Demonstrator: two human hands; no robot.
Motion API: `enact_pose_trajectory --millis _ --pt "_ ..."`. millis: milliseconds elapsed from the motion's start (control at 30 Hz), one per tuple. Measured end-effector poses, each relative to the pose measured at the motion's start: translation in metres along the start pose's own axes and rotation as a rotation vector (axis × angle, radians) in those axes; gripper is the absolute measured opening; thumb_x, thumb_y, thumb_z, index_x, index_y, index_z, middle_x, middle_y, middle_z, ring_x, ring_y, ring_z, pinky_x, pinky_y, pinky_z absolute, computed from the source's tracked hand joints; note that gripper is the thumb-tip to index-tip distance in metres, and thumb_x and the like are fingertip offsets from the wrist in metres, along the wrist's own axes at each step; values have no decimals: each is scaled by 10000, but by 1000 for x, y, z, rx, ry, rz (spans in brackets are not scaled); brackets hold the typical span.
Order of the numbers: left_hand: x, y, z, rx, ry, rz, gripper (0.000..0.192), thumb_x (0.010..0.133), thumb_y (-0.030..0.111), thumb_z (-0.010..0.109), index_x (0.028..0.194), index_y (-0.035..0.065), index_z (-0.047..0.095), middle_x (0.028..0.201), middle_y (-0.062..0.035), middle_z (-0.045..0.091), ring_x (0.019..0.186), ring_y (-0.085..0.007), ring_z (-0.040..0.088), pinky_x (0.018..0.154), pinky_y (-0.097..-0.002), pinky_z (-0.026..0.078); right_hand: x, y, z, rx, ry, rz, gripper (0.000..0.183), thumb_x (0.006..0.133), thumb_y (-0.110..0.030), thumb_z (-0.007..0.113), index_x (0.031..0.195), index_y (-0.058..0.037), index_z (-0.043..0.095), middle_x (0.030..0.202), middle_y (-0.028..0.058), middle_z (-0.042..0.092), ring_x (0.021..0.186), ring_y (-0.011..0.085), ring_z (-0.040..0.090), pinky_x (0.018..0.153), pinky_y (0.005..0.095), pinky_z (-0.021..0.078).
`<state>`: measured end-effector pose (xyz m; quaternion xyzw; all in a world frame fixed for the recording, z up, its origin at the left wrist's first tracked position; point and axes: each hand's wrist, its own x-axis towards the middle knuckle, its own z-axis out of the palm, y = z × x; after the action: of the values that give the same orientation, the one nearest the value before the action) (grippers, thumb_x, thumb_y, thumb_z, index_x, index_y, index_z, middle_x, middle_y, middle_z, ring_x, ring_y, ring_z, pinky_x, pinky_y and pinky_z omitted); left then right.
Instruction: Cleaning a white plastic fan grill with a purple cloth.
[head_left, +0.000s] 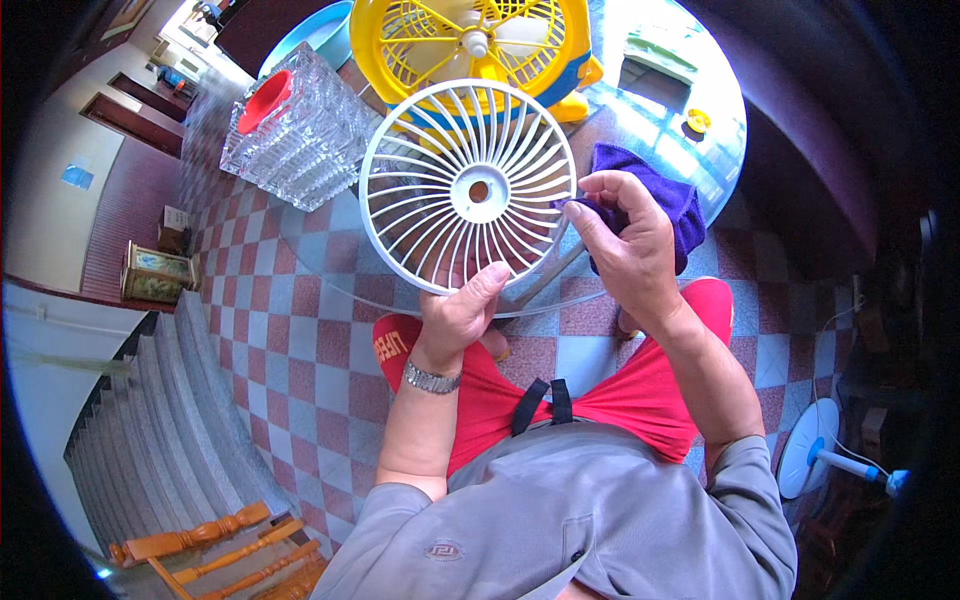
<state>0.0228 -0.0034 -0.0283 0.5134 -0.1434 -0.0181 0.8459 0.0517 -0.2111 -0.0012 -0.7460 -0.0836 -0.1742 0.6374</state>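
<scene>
A round white plastic fan grille (480, 171) with curved slats and a holed hub is held up above the glass table. My left hand (466, 309) grips its lower rim, thumb on the front face. At the right rim, my right hand (626, 236) pinches a dark purple cloth (660, 184) between thumb and fingers, and a corner of it touches the slats. The rest of the cloth hangs behind that hand. Beyond the grille stands a yellow and blue fan housing (474, 45) with its pale blades showing, its lower part hidden by the grille.
A clear cut-glass vessel (300, 139) with a red opening stands left of the grille. Behind it is a light blue basin (311, 34). A small yellow round part (697, 120) lies on the glass table (645, 135) at right. A white and blue stand (810, 450) rests on the floor.
</scene>
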Motion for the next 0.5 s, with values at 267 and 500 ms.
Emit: enact_pose_trajectory --millis 267,500 --pt "-2 0 5 118 23 -18 459 930 14 630 1355 -73 482 1301 -178 613 1190 -265 612 1046 -402 466 4 0 -2 -460 78 -658 185 772 -5 745 940 -30 671 874 116 665 773 307 654 714 387 547" --pt "-2 -2 -3 278 -20 66 416 932 -23 594 1334 -72 501 1272 -168 634 1158 -256 630 1018 -387 486 5 -9 -5 -375 -22 -586 108 809 -17 723 905 -44 681 856 98 653 794 290 648 725 385 533"
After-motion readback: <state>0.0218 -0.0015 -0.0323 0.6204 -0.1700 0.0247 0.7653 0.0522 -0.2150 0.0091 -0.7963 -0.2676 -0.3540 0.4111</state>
